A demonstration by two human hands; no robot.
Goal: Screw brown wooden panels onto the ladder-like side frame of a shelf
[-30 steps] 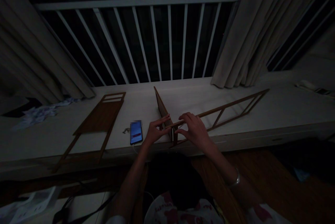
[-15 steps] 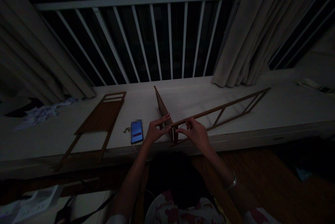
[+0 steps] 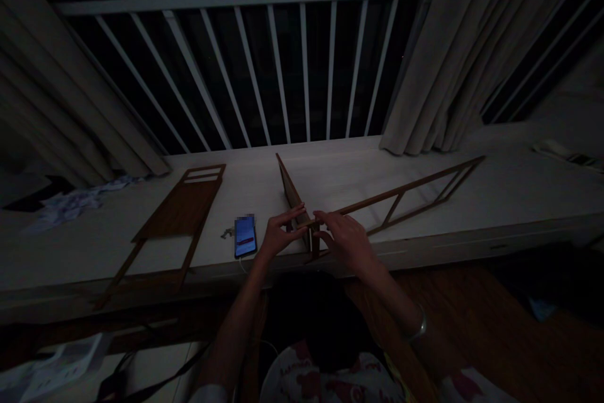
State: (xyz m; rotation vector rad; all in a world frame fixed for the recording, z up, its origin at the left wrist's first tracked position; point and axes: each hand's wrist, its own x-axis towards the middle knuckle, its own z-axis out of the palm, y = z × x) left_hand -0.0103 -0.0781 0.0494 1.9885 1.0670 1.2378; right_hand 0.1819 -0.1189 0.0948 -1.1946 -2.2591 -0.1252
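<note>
Pinching the near end of the upright panel (image 3: 289,186), the left hand (image 3: 276,238) closes thumb and fingers on its top edge. The right hand (image 3: 348,241) curls over the top rail of the ladder frame (image 3: 415,192) just beside it. Both pieces stand on edge on the desk (image 3: 495,202) and meet between the hands — the grip likely steadies them at that corner. Panel long axis: away from the hands, slightly left. Frame long axis: away to the right. A lit phone (image 3: 245,236) lies just left of the left hand.

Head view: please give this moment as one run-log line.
left hand: pinching upright panel | right hand: on rail frame end | phone: lit, left of hands
</note>
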